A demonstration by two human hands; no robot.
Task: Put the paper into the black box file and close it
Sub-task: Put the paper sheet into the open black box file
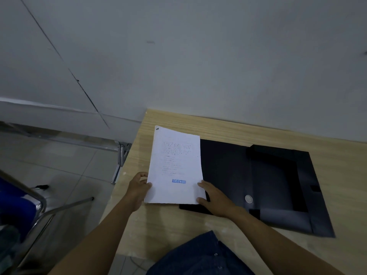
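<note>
A white stapled paper [175, 165] with a blue "REJECTED" stamp lies at the left part of the wooden table [248, 130], its right edge overlapping the black box file [264, 185]. The file lies open and flat, with a round white button on its flap. My left hand [139, 187] grips the paper's lower left edge, thumb on top. My right hand [214, 199] holds the paper's lower right corner, fingers resting over the file's left part.
A white wall runs behind the table. A chair with a blue seat and metal frame [23, 205] stands on the tiled floor at the left. A metal table leg [119, 165] shows beside the table's left edge.
</note>
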